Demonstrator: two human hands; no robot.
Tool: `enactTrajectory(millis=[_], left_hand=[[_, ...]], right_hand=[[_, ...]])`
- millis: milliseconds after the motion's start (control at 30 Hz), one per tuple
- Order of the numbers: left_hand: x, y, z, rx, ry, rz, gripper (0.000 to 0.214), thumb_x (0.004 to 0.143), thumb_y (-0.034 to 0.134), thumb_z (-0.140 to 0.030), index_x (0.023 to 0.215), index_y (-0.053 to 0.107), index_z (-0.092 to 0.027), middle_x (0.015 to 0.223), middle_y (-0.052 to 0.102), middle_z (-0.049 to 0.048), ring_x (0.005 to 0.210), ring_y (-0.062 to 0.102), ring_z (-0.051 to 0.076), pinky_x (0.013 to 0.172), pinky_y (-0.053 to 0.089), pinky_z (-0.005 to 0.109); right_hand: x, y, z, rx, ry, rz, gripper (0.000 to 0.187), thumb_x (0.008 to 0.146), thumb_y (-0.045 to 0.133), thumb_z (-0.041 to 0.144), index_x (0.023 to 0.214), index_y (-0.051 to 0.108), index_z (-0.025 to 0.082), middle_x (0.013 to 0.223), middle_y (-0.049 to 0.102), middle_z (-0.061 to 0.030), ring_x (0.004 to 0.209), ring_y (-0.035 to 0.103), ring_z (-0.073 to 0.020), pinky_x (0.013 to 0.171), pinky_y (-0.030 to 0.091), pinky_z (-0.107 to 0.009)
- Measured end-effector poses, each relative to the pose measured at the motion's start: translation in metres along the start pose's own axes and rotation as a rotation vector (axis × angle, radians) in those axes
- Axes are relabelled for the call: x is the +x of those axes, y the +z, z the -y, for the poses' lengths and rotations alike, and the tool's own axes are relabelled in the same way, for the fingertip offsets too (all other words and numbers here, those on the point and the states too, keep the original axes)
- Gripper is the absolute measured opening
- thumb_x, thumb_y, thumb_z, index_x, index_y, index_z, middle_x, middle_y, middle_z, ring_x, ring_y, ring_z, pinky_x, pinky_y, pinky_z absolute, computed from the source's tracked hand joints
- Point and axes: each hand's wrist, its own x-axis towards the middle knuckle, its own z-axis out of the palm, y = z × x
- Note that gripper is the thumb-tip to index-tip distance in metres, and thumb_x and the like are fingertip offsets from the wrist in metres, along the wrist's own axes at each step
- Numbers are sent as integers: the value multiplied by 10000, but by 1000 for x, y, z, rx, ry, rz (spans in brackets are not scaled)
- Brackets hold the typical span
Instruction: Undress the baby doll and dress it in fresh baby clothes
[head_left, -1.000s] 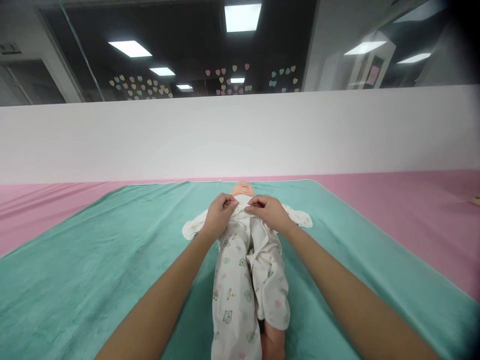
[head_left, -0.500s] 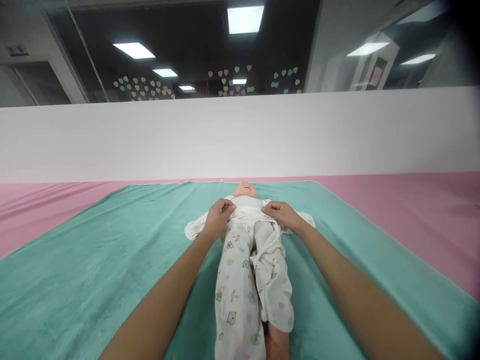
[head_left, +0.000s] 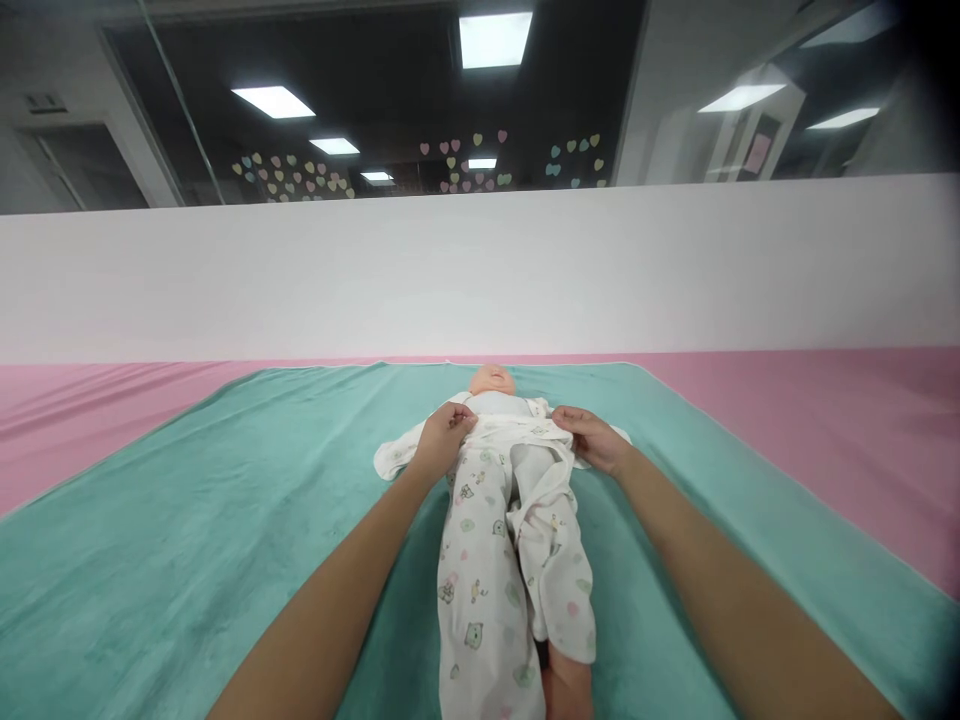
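A baby doll point(head_left: 493, 379) lies on its back, head away from me, in a white top with its sleeves spread to the sides. White baby pants point(head_left: 480, 580) with small animal prints cover its legs. The pant leg on the right is bunched up, and a bare lower leg point(head_left: 568, 688) shows below it. My left hand point(head_left: 445, 437) pinches the waistband at its left side. At the right side of the waistband, my right hand point(head_left: 589, 437) grips the cloth between thumb and fingers.
A teal blanket point(head_left: 225, 520) lies under the doll, over a pink sheet point(head_left: 840, 430). Behind stands a white low wall point(head_left: 450, 275) with dark glass above it, dotted with heart stickers point(head_left: 292, 178).
My right hand has moved outward to the right along the waistband, which now looks stretched wider. My left hand stays at the left side of it.
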Motion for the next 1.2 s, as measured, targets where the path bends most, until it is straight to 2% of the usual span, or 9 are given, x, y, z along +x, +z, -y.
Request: enactTrajectory(millis=[133, 300, 567, 633, 767, 900, 967, 1067, 1200], left_hand=[[0, -1, 3, -20, -15, 0, 220, 775, 496, -379, 821, 591, -187, 734, 586, -4, 667, 504, 133, 645, 390, 250], [1, -2, 4, -43, -29, 30, 222, 776, 505, -380, 828, 587, -181, 710, 564, -12, 636, 485, 119, 633, 387, 239], [-2, -8, 2, -51, -27, 141, 286, 776, 512, -460, 805, 552, -179, 680, 510, -18, 625, 455, 116, 589, 372, 226], [-2, -9, 2, -41, -23, 142, 287, 752, 546, -470, 773, 534, -184, 744, 534, -4, 693, 485, 133, 641, 389, 240], [2, -9, 1, -34, -1, 124, 266, 722, 593, -429, 686, 496, -184, 1084, 564, 54, 1057, 482, 207, 882, 359, 296], [6, -8, 1, -27, -8, 133, 279, 717, 590, -425, 636, 458, -192, 1180, 567, 62, 1152, 459, 237, 924, 335, 336], [7, -9, 3, -21, -14, 116, 287, 721, 576, -421, 622, 428, -196, 1099, 610, 60, 1105, 501, 234, 886, 360, 333], [7, -11, 7, -11, -16, 83, 281, 740, 538, -388, 613, 372, -200, 954, 645, 38, 1023, 547, 212, 820, 388, 305], [6, -11, 15, 34, -17, 25, 269, 766, 480, -331, 611, 305, -198, 781, 598, -2, 904, 564, 182, 717, 384, 259]], right_hand=[[-8, 2, 0, -51, 70, 100, 351, 670, 656, 441, 655, 473, 143, 629, 449, 17, 574, 414, -68, 538, 328, -189], [-12, 3, -3, -158, 76, 116, 371, 641, 641, 473, 752, 517, 141, 685, 500, -10, 618, 464, -100, 564, 359, -211], [16, 32, -1, -494, -230, -221, 253, 744, 548, 419, 839, 521, 187, 748, 474, 21, 681, 405, -101, 660, 319, -220], [18, 37, 0, -577, -282, -271, 218, 754, 538, 397, 829, 533, 192, 775, 493, 10, 720, 419, -119, 692, 324, -235], [15, 39, 3, -667, -351, -250, 194, 786, 496, 368, 861, 560, 201, 1042, 562, -28, 938, 480, -164, 796, 356, -258], [11, 41, 8, -771, -281, -206, 219, 836, 436, 373, 969, 545, 238, 1186, 561, 1, 912, 533, -151, 799, 377, -267], [11, 43, 13, -922, -244, -206, 220, 855, 405, 381, 980, 533, 253, 1151, 585, 17, 879, 548, -142, 757, 381, -249], [16, 48, 21, -1169, -207, -251, 225, 862, 384, 401, 910, 544, 251, 903, 644, 15, 768, 545, -142, 660, 346, -235], [31, 55, 28, -1282, -183, -307, 229, 831, 434, 415, 837, 567, 228, 769, 625, -22, 707, 515, -161, 615, 288, -253]])
